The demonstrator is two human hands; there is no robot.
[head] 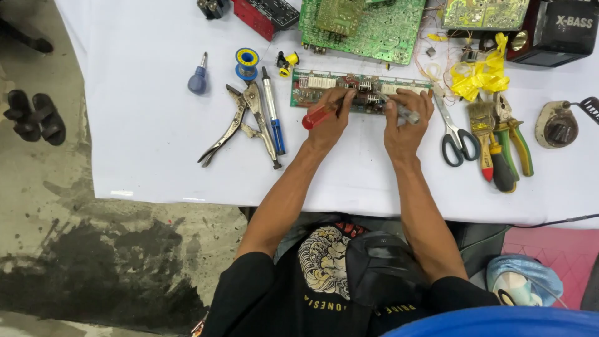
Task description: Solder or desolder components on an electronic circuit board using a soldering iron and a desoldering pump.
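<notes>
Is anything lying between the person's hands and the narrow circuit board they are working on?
Nothing visible does. The left hand, gripping a red-handled screwdriver, and the right hand, holding a grey tool, both rest directly on the narrow circuit board. The scissors lie off to its right.

A long green circuit board [362,91] lies flat under a red-handled screwdriver [320,115] and a grey tool [405,113].

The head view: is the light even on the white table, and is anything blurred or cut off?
Head view: soft, even light on the white table, faint shadows only; left hand and right hand sharp on the long circuit board; top boards cut off by the frame.
</notes>
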